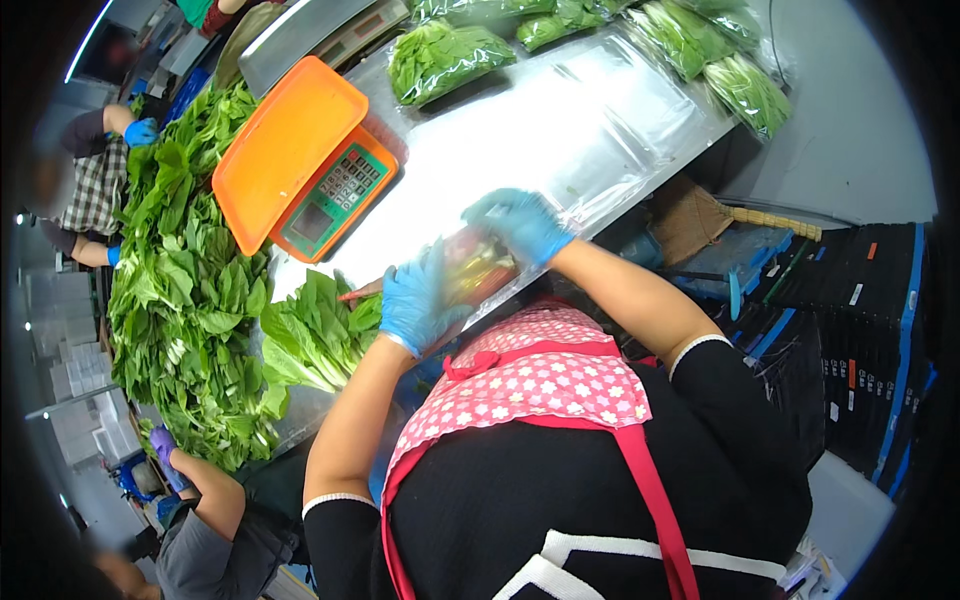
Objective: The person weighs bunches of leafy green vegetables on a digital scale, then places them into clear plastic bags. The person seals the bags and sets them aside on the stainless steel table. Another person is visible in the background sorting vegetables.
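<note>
My left hand (420, 300), in a blue glove, is at the front edge of the metal table (442, 184). Its fingers are beside a blurred red and yellow bundle (484, 266), perhaps in clear plastic; I cannot tell what it is or whether the hand grips it. My right hand (525, 225), also gloved in blue, is blurred at the bundle's far right side, its fingers curled. A thin reddish piece (362, 290) sticks out left of my left hand. Loose leafy greens (322, 330) with pale stems lie next to that hand.
An orange digital scale (300, 150) stands beyond my left hand. A large heap of leafy greens (195, 300) covers the table's left side. Bagged greens (450, 60) lie along the back. Two co-workers' gloved hands (141, 132) (161, 442) are at the heap. Black crates (855, 300) stand right.
</note>
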